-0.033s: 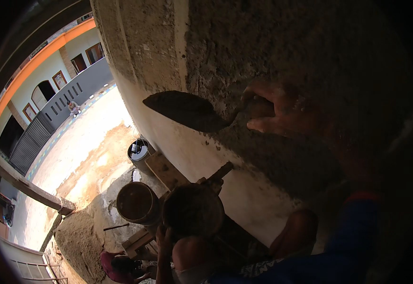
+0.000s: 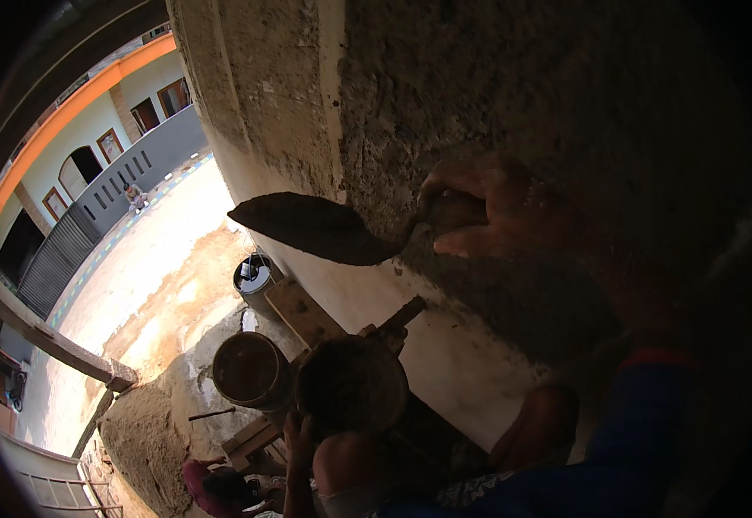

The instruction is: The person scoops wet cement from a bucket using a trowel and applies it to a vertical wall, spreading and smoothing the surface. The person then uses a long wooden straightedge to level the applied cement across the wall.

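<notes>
Occupying the centre and upper right of the frame: one grey-brown wall [image 2: 445, 95], rough and patchy above, paler and smoother toward its lower left.

Item, lower centre of the frame: one dark, round, open-topped basin [image 2: 397, 367]; contents too shadowed to identify.

Item, just left of the basin: one smaller round bucket [image 2: 283, 390], brown within.

Item, centre of the frame, before the wall: one dark, leaf-shaped trowel [image 2: 307, 226]. Step in hand, as judged: trowel work at the wall surface. Next move, as judged, calls for a firm grip and a controlled blade angle to the wall. Contact with the wall: cannot be told. Tip points to the left edge of the frame, slightly upward; long axis nearly level, blade sloping gently down rightward to its heel, neck then bending up to the handle.

Item, right of centre: right hand [image 2: 514, 211], fingers curled around the trowel's handle.

Item, lower centre: left hand [image 2: 300, 439], at the basin's lower left rim; how tightly closed, cannot be told.
</notes>
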The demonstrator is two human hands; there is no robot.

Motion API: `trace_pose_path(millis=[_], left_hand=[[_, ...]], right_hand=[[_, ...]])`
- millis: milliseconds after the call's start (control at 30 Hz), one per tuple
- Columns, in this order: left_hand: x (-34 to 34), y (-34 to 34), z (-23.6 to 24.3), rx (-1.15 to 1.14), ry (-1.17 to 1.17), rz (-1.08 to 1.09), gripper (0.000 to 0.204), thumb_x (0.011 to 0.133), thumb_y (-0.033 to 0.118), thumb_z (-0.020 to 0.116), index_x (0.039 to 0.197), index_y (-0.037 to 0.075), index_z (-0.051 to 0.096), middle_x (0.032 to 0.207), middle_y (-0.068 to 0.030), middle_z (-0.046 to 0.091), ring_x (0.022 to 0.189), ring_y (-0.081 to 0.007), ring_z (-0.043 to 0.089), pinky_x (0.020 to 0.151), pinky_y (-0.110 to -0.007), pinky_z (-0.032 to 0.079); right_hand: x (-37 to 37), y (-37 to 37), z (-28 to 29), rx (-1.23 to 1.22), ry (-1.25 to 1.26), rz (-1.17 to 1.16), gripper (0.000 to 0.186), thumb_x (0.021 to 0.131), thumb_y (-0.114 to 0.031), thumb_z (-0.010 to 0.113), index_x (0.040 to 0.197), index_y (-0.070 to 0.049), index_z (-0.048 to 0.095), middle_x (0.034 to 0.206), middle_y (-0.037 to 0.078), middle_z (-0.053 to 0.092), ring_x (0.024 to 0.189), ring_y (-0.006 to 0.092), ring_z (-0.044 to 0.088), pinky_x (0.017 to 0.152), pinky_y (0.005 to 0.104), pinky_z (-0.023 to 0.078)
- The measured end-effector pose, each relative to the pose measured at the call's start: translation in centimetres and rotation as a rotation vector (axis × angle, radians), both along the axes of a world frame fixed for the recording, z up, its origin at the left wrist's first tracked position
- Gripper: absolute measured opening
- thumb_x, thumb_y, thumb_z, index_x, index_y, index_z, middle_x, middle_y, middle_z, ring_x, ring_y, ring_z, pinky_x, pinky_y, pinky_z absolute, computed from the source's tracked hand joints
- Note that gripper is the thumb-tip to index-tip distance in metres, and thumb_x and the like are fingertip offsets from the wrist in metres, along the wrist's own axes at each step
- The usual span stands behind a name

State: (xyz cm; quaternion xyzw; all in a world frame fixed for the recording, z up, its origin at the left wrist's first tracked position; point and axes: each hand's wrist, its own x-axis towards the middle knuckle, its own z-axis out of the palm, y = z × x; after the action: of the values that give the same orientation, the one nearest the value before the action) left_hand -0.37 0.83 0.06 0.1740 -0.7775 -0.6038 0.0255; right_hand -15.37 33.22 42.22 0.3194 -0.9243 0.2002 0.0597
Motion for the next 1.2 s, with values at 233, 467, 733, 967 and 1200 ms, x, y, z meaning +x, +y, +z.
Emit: trace_pose_path(millis=[233, 467, 733, 967, 1200], left_hand=[[-0.2, -0.2, 0.7, 0.013, -0.023, 0.003, 0.031, 0.085, 0.022, 0.057, 0.096, -0.006, 0.051, 0.081, -0.0090, 0.054, 0.077, -0.0130, 0.048, 0.068, -0.031, 0.043], [1.0, -0.3, 1.1, 0.048, -0.001, 0.038, 0.026, 0.086, 0.017, 0.055, 0.096, -0.006, 0.050, 0.085, -0.0103, 0.054, 0.080, -0.0126, 0.047, 0.067, -0.031, 0.043], [-1.3, 2.6, 2.9, 0.156, 0.080, 0.000, 0.022, 0.089, 0.016, 0.054, 0.095, -0.004, 0.049, 0.077, -0.0095, 0.053, 0.063, -0.0132, 0.050, 0.053, -0.030, 0.042], [-0.8, 3.1, 2.5, 0.097, -0.075, -0.019, 0.030, 0.088, 0.019, 0.055, 0.105, -0.005, 0.048, 0.081, -0.0160, 0.059, 0.070, -0.0213, 0.056, 0.064, -0.036, 0.046], [-1.2, 3.8, 2.6, 0.081, 0.003, -0.059, 0.032, 0.088, 0.018, 0.056, 0.107, -0.005, 0.046, 0.080, -0.0148, 0.060, 0.069, -0.0181, 0.055, 0.063, -0.034, 0.045]], right_hand=[[-14.4, 5.1, -5.4, -0.299, -0.106, -0.346, 0.062, 0.085, -0.032, 0.062, 0.133, 0.000, 0.039, 0.076, 0.005, 0.058, 0.059, 0.0122, 0.053, 0.054, 0.0269, 0.045], [-10.7, 7.2, -2.6, -0.354, 0.260, -0.661, 0.063, 0.086, -0.033, 0.060, 0.136, 0.000, 0.039, 0.073, 0.004, 0.057, 0.054, 0.0086, 0.051, 0.050, 0.0252, 0.045], [-2.1, 3.6, -22.7, 0.505, 0.051, 0.172, 0.054, 0.082, -0.018, 0.062, 0.129, -0.002, 0.043, 0.099, 0.019, 0.056, 0.086, 0.0216, 0.058, 0.070, 0.0346, 0.050], [-2.0, -3.0, -31.8, 0.917, 0.094, 0.227, 0.039, 0.079, -0.011, 0.060, 0.117, -0.009, 0.050, 0.100, 0.020, 0.056, 0.093, 0.0344, 0.060, 0.075, 0.0455, 0.052], [3.1, -3.2, -40.2, 0.367, -0.349, 0.388, 0.031, 0.077, -0.014, 0.061, 0.105, -0.003, 0.053, 0.082, 0.017, 0.061, 0.078, 0.0359, 0.064, 0.067, 0.0456, 0.054]])
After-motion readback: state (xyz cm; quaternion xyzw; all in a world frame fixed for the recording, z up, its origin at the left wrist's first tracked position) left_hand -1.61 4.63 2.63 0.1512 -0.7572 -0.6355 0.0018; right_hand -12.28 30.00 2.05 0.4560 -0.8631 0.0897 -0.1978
